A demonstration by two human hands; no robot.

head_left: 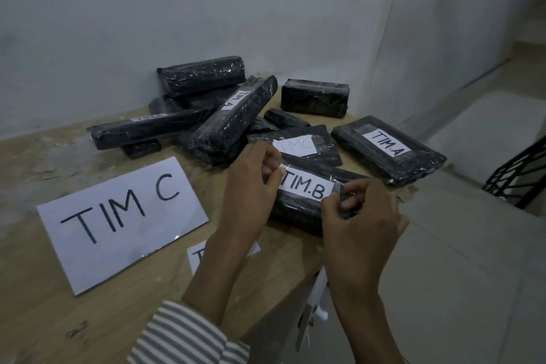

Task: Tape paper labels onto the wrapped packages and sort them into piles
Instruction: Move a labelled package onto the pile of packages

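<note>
bench (44,319): bare wood | lying on it: big "TIM C" sheet (122,223), smaller sheet (196,257) half hidden | black wrapped packages (206,115) heaped near wall

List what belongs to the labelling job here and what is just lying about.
Job: left hand and right hand pinching the TIM.B label on its package; TIM.A package; package pile; TIM C sheet.
Lying about: black wire frame beside the table; white object under its edge.

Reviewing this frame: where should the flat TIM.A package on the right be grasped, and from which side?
The flat TIM.A package lies apart from the pile, both long sides exposed; likely come from above on the side away from it and span those sides at mid-length.
</note>
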